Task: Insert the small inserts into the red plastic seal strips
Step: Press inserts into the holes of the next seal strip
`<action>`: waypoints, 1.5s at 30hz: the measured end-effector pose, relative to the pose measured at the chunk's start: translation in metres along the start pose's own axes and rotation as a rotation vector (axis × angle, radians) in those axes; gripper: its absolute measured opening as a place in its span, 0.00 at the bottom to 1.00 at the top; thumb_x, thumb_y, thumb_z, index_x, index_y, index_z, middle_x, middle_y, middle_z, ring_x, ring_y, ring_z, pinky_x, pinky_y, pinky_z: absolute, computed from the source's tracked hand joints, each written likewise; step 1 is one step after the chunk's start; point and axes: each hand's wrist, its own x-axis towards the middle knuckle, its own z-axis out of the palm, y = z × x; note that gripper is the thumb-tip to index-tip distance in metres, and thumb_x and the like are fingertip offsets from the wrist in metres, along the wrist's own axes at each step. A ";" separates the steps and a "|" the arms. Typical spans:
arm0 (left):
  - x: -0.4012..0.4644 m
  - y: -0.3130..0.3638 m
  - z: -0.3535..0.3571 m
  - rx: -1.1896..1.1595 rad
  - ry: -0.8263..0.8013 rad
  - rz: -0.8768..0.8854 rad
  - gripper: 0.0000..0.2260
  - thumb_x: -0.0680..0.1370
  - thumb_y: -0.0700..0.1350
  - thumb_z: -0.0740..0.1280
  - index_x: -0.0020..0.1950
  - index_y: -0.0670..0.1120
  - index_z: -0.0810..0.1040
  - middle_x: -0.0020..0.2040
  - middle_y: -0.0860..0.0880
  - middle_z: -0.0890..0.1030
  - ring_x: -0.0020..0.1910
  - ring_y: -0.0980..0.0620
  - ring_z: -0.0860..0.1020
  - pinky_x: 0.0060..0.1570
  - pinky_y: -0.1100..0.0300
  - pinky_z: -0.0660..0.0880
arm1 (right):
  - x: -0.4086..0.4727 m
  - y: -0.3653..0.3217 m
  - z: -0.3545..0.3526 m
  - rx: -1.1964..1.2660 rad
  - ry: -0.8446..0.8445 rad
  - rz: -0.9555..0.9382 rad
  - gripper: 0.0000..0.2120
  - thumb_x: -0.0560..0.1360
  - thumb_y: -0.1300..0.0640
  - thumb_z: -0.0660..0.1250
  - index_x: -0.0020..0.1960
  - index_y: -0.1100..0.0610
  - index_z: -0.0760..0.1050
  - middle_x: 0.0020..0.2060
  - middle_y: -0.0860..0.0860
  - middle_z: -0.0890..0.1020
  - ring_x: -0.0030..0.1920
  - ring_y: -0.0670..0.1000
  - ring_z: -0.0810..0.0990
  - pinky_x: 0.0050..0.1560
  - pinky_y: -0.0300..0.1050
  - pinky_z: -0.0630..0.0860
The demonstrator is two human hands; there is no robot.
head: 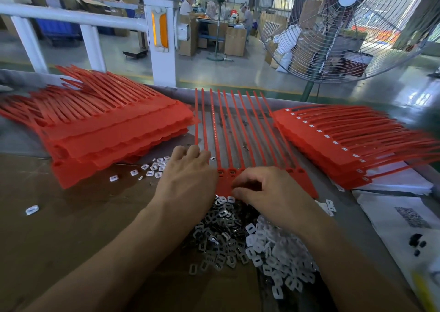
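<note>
Strip sheet (238, 130) pinned flat by left hand (188, 173), fingers straight, steadying sockets | right hand (269, 190) curled, contents untellable | inserts (228, 238) heaped at 6 o'clock for reach

Factory hall beyond the workbench

A white railing (71, 18) and post (160, 33) stand far ahead of the hands; a caged pedestal fan (352, 25) rises ahead-right over glossy green floor (214, 73).
</note>
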 end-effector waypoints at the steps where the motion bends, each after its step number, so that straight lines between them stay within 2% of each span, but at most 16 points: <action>1: 0.001 0.002 -0.001 0.022 -0.018 0.016 0.09 0.79 0.47 0.62 0.54 0.53 0.81 0.56 0.52 0.74 0.60 0.49 0.70 0.63 0.52 0.62 | 0.000 -0.002 0.001 -0.013 -0.015 -0.016 0.03 0.77 0.49 0.74 0.51 0.44 0.85 0.44 0.37 0.84 0.46 0.34 0.80 0.46 0.32 0.73; 7: 0.007 0.006 -0.003 0.037 -0.058 0.021 0.08 0.78 0.45 0.62 0.53 0.51 0.80 0.55 0.50 0.73 0.59 0.48 0.69 0.61 0.52 0.63 | 0.001 -0.008 0.005 -0.083 -0.053 -0.048 0.03 0.75 0.50 0.77 0.48 0.44 0.84 0.44 0.40 0.80 0.45 0.39 0.79 0.50 0.40 0.77; 13: 0.005 0.003 0.004 -0.085 -0.009 -0.024 0.09 0.78 0.49 0.61 0.52 0.51 0.80 0.56 0.51 0.76 0.59 0.48 0.72 0.60 0.53 0.64 | 0.001 -0.012 0.004 -0.107 -0.109 -0.063 0.05 0.75 0.53 0.76 0.50 0.46 0.86 0.49 0.41 0.81 0.50 0.41 0.80 0.57 0.48 0.78; 18: 0.000 -0.011 0.013 -0.286 0.029 -0.138 0.13 0.80 0.52 0.58 0.53 0.53 0.82 0.56 0.55 0.78 0.60 0.51 0.73 0.62 0.53 0.67 | 0.001 -0.010 0.004 -0.112 -0.088 -0.055 0.04 0.75 0.53 0.76 0.49 0.45 0.86 0.48 0.40 0.81 0.49 0.40 0.79 0.56 0.45 0.77; 22: 0.000 -0.015 0.013 -0.381 0.065 -0.179 0.12 0.80 0.50 0.61 0.55 0.53 0.83 0.54 0.55 0.79 0.59 0.50 0.74 0.61 0.51 0.68 | 0.000 -0.007 0.003 -0.107 -0.082 -0.052 0.06 0.76 0.53 0.76 0.51 0.44 0.85 0.46 0.39 0.80 0.48 0.36 0.79 0.49 0.33 0.73; 25: 0.001 -0.015 0.015 -0.426 0.093 -0.205 0.11 0.80 0.49 0.62 0.56 0.53 0.82 0.55 0.55 0.80 0.59 0.49 0.75 0.61 0.51 0.68 | -0.001 -0.006 0.002 -0.099 -0.091 -0.049 0.06 0.76 0.54 0.76 0.52 0.45 0.84 0.46 0.39 0.81 0.49 0.34 0.78 0.45 0.30 0.73; 33: 0.002 -0.015 0.017 -0.459 0.162 -0.235 0.08 0.79 0.50 0.65 0.55 0.54 0.81 0.56 0.55 0.81 0.58 0.50 0.76 0.59 0.52 0.68 | -0.002 -0.007 0.002 -0.135 -0.078 -0.052 0.04 0.75 0.51 0.76 0.45 0.44 0.82 0.44 0.39 0.80 0.46 0.37 0.78 0.43 0.32 0.70; 39: 0.001 -0.014 0.018 -0.463 0.160 -0.228 0.08 0.80 0.50 0.64 0.57 0.54 0.81 0.56 0.56 0.80 0.59 0.50 0.75 0.61 0.51 0.68 | -0.002 -0.007 0.001 -0.144 -0.088 -0.059 0.04 0.76 0.52 0.76 0.48 0.44 0.82 0.45 0.39 0.79 0.47 0.35 0.78 0.44 0.30 0.71; 45: 0.001 -0.014 0.017 -0.475 0.153 -0.227 0.08 0.81 0.51 0.64 0.56 0.55 0.81 0.55 0.57 0.80 0.58 0.52 0.74 0.62 0.52 0.67 | -0.001 -0.008 -0.001 -0.153 -0.099 -0.047 0.05 0.76 0.51 0.76 0.46 0.44 0.80 0.45 0.39 0.79 0.47 0.35 0.77 0.42 0.31 0.69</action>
